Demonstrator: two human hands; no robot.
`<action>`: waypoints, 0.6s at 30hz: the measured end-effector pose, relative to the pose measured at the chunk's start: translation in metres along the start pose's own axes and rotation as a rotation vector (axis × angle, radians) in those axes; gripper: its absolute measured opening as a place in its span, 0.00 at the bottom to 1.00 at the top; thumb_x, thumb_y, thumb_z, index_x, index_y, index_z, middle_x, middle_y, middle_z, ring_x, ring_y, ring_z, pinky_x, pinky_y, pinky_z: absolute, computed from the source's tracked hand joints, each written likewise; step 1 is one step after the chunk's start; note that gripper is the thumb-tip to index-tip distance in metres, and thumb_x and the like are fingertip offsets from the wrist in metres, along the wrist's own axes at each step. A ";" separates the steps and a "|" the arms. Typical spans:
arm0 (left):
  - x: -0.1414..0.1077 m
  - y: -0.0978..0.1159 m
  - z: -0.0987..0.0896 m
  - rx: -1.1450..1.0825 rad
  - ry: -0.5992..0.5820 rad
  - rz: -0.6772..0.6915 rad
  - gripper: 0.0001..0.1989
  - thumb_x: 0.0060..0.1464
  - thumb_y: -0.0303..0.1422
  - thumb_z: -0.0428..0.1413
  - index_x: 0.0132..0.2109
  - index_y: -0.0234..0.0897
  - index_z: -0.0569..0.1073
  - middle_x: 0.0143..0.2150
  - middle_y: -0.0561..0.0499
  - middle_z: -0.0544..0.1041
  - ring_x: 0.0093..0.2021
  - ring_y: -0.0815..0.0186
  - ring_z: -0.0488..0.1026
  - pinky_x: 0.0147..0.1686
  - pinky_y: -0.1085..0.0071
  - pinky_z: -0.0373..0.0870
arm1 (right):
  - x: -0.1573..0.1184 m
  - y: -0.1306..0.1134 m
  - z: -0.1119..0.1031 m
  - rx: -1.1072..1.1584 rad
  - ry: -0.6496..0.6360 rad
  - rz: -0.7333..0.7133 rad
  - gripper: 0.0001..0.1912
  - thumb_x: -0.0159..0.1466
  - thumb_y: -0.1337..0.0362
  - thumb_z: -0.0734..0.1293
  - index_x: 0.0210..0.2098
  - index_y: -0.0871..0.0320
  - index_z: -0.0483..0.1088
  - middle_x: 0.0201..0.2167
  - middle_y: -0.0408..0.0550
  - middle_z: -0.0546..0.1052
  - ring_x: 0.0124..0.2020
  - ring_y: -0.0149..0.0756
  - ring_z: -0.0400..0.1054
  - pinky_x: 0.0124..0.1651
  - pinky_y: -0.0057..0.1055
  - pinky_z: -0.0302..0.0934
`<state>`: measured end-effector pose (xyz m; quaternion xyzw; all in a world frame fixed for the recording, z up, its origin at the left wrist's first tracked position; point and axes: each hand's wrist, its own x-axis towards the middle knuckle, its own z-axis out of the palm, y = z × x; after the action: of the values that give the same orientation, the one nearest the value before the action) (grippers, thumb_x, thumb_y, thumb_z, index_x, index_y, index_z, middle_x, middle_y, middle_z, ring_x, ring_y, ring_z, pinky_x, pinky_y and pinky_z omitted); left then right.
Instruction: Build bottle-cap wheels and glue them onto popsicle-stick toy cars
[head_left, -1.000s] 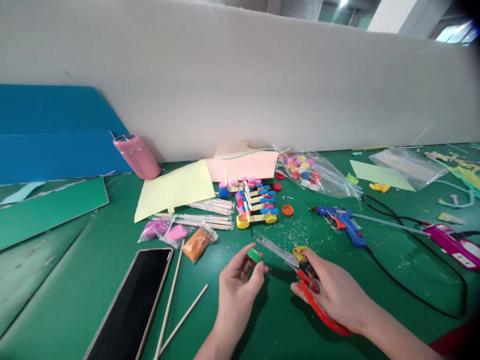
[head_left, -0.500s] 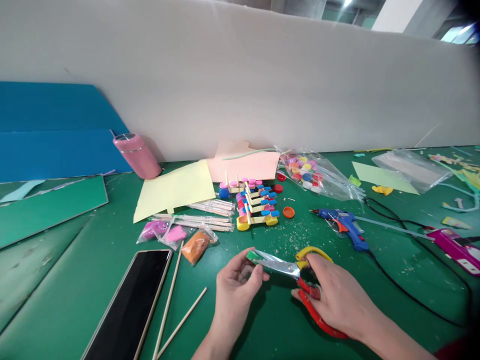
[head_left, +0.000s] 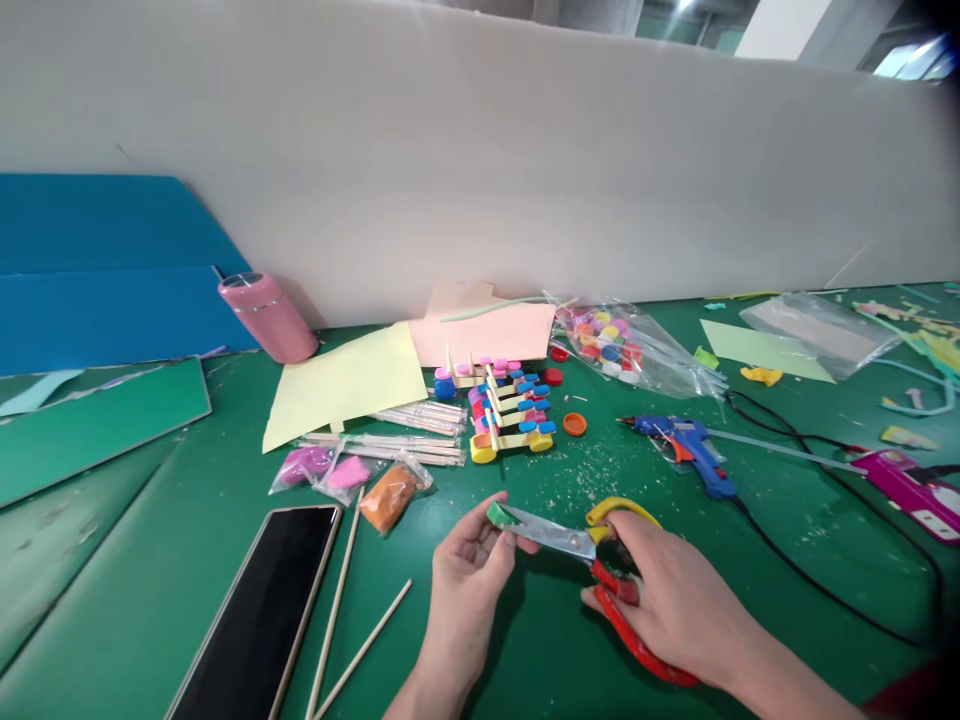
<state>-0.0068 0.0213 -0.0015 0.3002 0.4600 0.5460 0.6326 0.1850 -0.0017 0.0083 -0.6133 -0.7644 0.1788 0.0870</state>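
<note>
The left hand (head_left: 472,562) pinches a green bottle cap (head_left: 498,516). Over the table (head_left: 562,660), the right hand (head_left: 679,585) grips scissors (head_left: 573,541) with red and yellow handles, their tips at the cap.

Bare forearms (head_left: 772,655), dark red cloth (head_left: 915,695)
</note>
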 end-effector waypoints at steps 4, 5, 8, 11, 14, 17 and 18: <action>0.000 -0.003 -0.004 0.140 0.014 0.028 0.20 0.43 0.32 0.59 0.45 0.30 0.71 0.26 0.50 0.77 0.29 0.66 0.73 0.32 0.72 0.68 | 0.000 0.000 0.002 -0.053 0.037 -0.017 0.21 0.56 0.50 0.62 0.42 0.59 0.58 0.33 0.50 0.71 0.33 0.43 0.67 0.32 0.36 0.60; 0.000 -0.005 -0.005 0.191 0.027 0.050 0.20 0.43 0.32 0.59 0.45 0.30 0.71 0.26 0.49 0.77 0.29 0.65 0.73 0.31 0.72 0.68 | 0.001 0.000 0.002 -0.063 0.046 -0.021 0.21 0.57 0.50 0.62 0.42 0.59 0.59 0.33 0.51 0.71 0.33 0.44 0.67 0.32 0.36 0.60; 0.000 -0.011 -0.008 0.326 0.069 0.136 0.20 0.43 0.31 0.58 0.45 0.30 0.71 0.27 0.50 0.76 0.28 0.65 0.73 0.32 0.71 0.69 | 0.002 -0.002 0.002 -0.081 0.062 -0.024 0.20 0.57 0.50 0.62 0.40 0.59 0.59 0.32 0.51 0.71 0.31 0.43 0.67 0.30 0.36 0.59; 0.000 -0.016 -0.010 0.413 0.090 0.190 0.18 0.43 0.31 0.57 0.44 0.32 0.72 0.27 0.50 0.76 0.28 0.65 0.73 0.32 0.71 0.69 | 0.002 -0.006 0.001 -0.085 0.048 -0.007 0.20 0.57 0.50 0.61 0.39 0.59 0.59 0.31 0.51 0.71 0.30 0.43 0.67 0.29 0.36 0.59; 0.001 -0.018 -0.010 0.474 0.106 0.213 0.17 0.43 0.32 0.57 0.44 0.32 0.73 0.27 0.50 0.75 0.27 0.66 0.72 0.32 0.71 0.69 | 0.003 -0.009 0.001 -0.089 0.023 0.013 0.19 0.57 0.50 0.61 0.38 0.59 0.59 0.31 0.51 0.71 0.31 0.44 0.67 0.31 0.37 0.59; 0.001 -0.018 -0.010 0.542 0.112 0.204 0.18 0.45 0.33 0.56 0.45 0.31 0.72 0.26 0.50 0.74 0.27 0.66 0.71 0.32 0.71 0.68 | 0.003 -0.012 0.003 -0.085 -0.033 0.052 0.18 0.58 0.49 0.60 0.35 0.57 0.58 0.28 0.49 0.72 0.29 0.44 0.68 0.28 0.35 0.58; 0.001 -0.018 -0.010 0.555 0.112 0.197 0.19 0.46 0.34 0.56 0.46 0.30 0.71 0.26 0.50 0.74 0.27 0.66 0.71 0.32 0.71 0.68 | 0.003 -0.013 0.003 -0.081 -0.054 0.065 0.17 0.58 0.49 0.59 0.34 0.57 0.58 0.27 0.48 0.72 0.28 0.44 0.68 0.27 0.35 0.57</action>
<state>-0.0088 0.0170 -0.0214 0.4745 0.5944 0.4737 0.4440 0.1714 -0.0021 0.0098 -0.6359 -0.7527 0.1667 0.0356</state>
